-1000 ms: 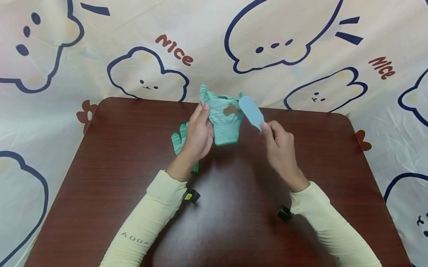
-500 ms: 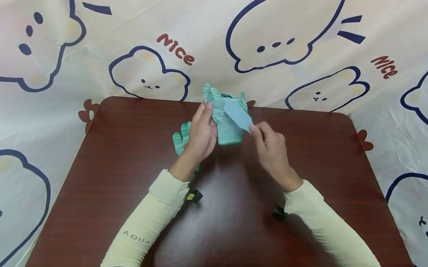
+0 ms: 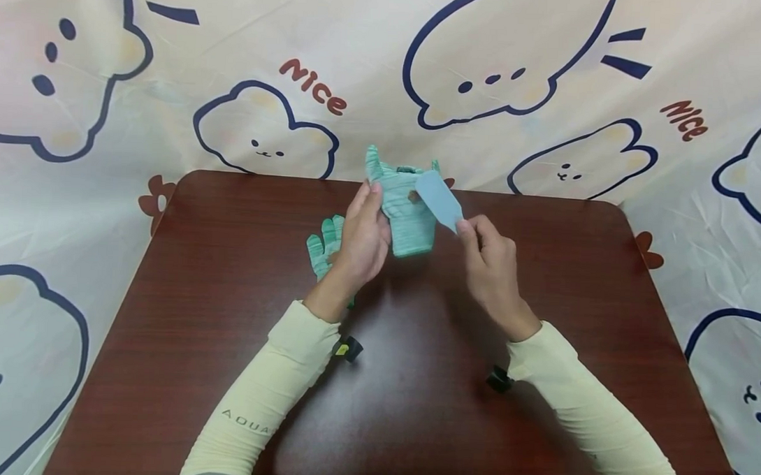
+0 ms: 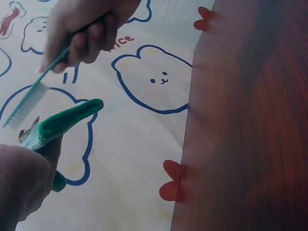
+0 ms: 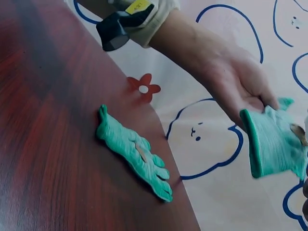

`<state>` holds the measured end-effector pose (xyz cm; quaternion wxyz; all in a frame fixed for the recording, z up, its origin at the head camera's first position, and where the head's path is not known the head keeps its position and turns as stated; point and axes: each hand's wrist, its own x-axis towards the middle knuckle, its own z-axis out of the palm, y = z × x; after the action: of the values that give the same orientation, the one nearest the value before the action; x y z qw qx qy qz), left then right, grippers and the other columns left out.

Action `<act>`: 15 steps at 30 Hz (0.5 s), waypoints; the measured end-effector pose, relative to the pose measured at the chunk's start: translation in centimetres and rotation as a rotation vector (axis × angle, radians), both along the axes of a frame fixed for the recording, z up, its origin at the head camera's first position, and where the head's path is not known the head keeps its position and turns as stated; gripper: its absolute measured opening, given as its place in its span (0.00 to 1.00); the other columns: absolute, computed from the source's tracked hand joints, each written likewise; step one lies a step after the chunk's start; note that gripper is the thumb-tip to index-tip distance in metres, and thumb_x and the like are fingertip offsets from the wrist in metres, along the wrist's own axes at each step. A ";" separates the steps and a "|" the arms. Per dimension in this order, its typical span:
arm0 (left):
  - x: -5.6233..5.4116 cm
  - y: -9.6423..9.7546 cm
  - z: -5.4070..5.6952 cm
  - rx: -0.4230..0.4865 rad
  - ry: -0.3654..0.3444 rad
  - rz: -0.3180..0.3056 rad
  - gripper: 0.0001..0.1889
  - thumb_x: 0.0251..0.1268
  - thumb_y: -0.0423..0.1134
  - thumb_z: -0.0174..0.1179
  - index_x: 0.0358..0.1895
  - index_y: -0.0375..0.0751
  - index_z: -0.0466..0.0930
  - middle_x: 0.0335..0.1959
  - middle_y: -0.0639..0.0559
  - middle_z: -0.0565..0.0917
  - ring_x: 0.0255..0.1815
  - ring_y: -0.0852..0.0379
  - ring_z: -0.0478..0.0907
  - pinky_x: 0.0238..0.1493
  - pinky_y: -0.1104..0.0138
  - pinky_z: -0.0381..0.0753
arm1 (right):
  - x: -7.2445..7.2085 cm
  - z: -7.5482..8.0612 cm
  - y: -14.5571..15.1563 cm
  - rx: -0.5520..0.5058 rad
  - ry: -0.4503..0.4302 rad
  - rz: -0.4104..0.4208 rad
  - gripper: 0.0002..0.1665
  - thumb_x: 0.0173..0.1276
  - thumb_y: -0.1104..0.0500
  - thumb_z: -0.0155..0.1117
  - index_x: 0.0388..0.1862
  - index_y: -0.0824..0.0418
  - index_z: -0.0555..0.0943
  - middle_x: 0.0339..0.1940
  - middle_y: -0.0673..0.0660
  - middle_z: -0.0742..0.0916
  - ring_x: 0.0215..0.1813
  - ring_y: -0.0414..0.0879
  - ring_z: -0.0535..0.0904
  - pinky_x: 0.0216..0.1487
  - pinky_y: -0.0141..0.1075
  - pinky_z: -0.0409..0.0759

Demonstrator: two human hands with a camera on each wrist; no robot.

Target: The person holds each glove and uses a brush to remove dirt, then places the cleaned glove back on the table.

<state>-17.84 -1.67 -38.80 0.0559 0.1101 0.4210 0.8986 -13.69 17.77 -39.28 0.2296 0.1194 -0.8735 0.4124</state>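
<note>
In the left hand (image 3: pixel 366 240), pinched between thumb and fingers, a brown-marked green glove (image 3: pixel 411 228) is held up, a blue brush (image 3: pixel 440 200) angled over it, contact unclear, gripped by the right hand (image 3: pixel 494 269), fingers curled, a second glove (image 5: pixel 126 144) lying on the dark-red table (image 3: pixel 228 274), cartoon-printed cloth (image 3: pixel 375 27) behind.

A curtained-off work corner: a white, cartoon-printed cloth backdrop (image 3: pixel 375 41) spans nine through twelve to three o'clock around a glossy red-brown wood-grain table (image 3: pixel 412 420).
</note>
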 end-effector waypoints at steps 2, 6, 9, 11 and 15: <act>0.0 0.2 0.0 -0.016 0.013 -0.006 0.27 0.88 0.44 0.32 0.82 0.43 0.48 0.73 0.51 0.67 0.78 0.59 0.62 0.81 0.61 0.61 | 0.0 -0.1 -0.4 0.011 0.006 0.028 0.14 0.81 0.56 0.57 0.37 0.66 0.79 0.17 0.53 0.70 0.20 0.42 0.63 0.20 0.30 0.58; 0.1 0.3 0.2 -0.020 0.019 0.005 0.25 0.88 0.43 0.33 0.80 0.41 0.53 0.64 0.49 0.70 0.74 0.58 0.66 0.79 0.62 0.64 | 0.0 -0.3 -0.8 0.082 0.003 0.054 0.13 0.80 0.56 0.58 0.38 0.65 0.78 0.16 0.52 0.70 0.18 0.41 0.64 0.20 0.31 0.60; 0.1 0.2 0.3 -0.011 0.009 0.023 0.25 0.88 0.43 0.32 0.80 0.42 0.51 0.69 0.50 0.68 0.75 0.60 0.64 0.80 0.63 0.62 | 0.1 -0.4 -0.7 0.125 0.026 0.026 0.12 0.79 0.57 0.60 0.39 0.65 0.79 0.15 0.53 0.71 0.18 0.41 0.64 0.19 0.33 0.61; 0.1 0.0 0.4 -0.003 0.004 0.032 0.26 0.88 0.43 0.32 0.82 0.42 0.48 0.74 0.52 0.64 0.78 0.61 0.60 0.82 0.64 0.59 | 0.0 -0.4 -0.5 0.153 0.051 0.000 0.11 0.78 0.58 0.62 0.38 0.66 0.79 0.15 0.54 0.72 0.18 0.42 0.64 0.20 0.34 0.61; 0.1 -0.4 0.4 0.011 0.000 0.032 0.27 0.88 0.43 0.32 0.83 0.43 0.45 0.80 0.53 0.60 0.82 0.60 0.56 0.82 0.61 0.59 | -0.1 -0.4 0.0 0.180 0.071 -0.022 0.11 0.77 0.58 0.63 0.39 0.66 0.79 0.15 0.56 0.73 0.18 0.43 0.65 0.20 0.34 0.61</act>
<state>-17.74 -2.07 -38.42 0.0407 0.1038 0.4178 0.9017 -13.75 17.81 -39.67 0.2533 0.1448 -0.8995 0.3252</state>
